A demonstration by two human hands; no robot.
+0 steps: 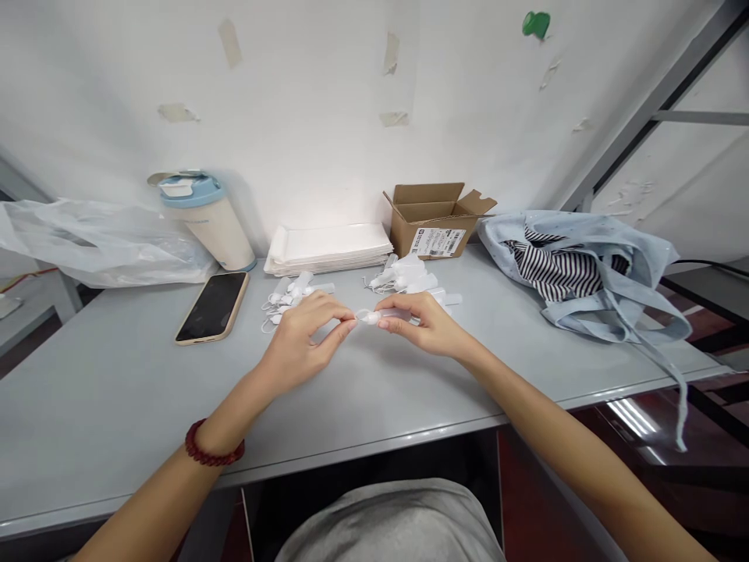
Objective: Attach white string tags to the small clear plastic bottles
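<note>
At the far left, a crumpled translucent plastic bag (111, 246) lies at the back edge of the grey table (134, 414). Just beside it, against the white wall (316, 109), stands a cream tumbler (215, 232) with a light blue lid. In front of the tumbler a phone (211, 307) in a pale case lies flat, its dark screen facing up. A dark red beaded bracelet (214, 446) circles the left wrist.

Further right, a loose group of small white bottles (291, 295) lies on the table behind the left hand (305, 332), several with thin loops showing. The left thumb and forefinger are pinched together on the thin loop at the pointed end of a small bottle (373, 318). A stack of flat white pieces (331, 248) rests near the wall behind the hands.

The small bottle is held between the two hands, near the middle of the table, lying roughly sideways with its pointed end towards the left. The fingers of the right hand (427, 324) grasp its body between thumb and forefinger. Behind that hand lies a second heap of similar bottles (408, 273), in front of an open cardboard box (430, 234) with a white label. Above and further right, a green object (536, 25) is on the wall. At the right, a light blue cloth bag (635, 300) slumps on the table with black-and-white striped fabric (553, 269) showing in its opening and a strap hanging over the front edge.
</note>
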